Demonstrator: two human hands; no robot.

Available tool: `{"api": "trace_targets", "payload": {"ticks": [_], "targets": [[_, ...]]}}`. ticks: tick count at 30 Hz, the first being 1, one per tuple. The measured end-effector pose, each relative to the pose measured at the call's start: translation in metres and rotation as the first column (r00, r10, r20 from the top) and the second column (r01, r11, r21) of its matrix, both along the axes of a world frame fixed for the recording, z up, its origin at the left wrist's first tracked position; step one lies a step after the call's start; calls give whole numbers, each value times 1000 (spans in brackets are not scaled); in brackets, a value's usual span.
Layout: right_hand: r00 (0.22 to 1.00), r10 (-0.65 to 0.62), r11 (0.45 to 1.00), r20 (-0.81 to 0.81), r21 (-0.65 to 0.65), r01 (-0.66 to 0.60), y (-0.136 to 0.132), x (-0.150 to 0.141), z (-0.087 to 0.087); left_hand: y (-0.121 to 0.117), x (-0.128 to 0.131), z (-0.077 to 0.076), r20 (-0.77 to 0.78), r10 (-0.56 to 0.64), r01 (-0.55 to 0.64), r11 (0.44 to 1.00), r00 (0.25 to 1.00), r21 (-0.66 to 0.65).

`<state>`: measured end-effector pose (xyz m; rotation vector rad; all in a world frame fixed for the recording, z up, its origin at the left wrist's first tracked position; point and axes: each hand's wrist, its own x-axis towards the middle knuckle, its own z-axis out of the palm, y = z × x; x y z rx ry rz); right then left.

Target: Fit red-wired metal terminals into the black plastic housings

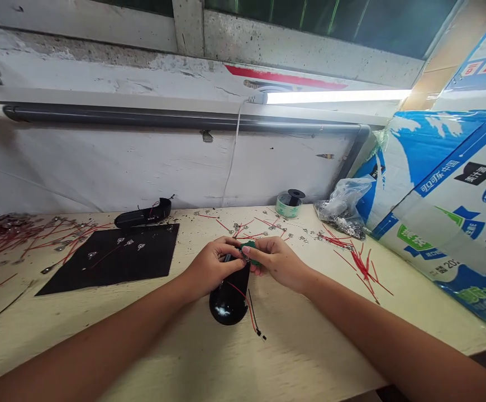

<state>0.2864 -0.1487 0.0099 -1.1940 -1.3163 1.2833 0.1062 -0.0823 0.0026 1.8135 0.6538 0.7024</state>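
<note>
Head view: the left hand grips a black case over the pale table; the right hand pinches a small green piece at the case's far end — thin wires trail beside the case, and a black mat lies leftward.

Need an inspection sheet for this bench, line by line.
Surface: pale tabletop, black sheet at left.
Job's things: black case, green piece by its far end.
Clutter: loose red wires on both sides, second black casing, tape roll, plastic bag.
Hands: left hand on the case; right hand pinching the green piece.
Cables: red and black leads at the case, ending in small connectors; white cord below tube light.
Surroundings: wall, grey pipe, printed cartons at right.
</note>
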Motion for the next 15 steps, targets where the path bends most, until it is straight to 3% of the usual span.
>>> {"api": "trace_targets", "payload": {"ticks": [15], "targets": [[999,-40,993,-2,114,39,1,-5,-4,5,1,-10,53,6,-7,1000,999,9]]}}
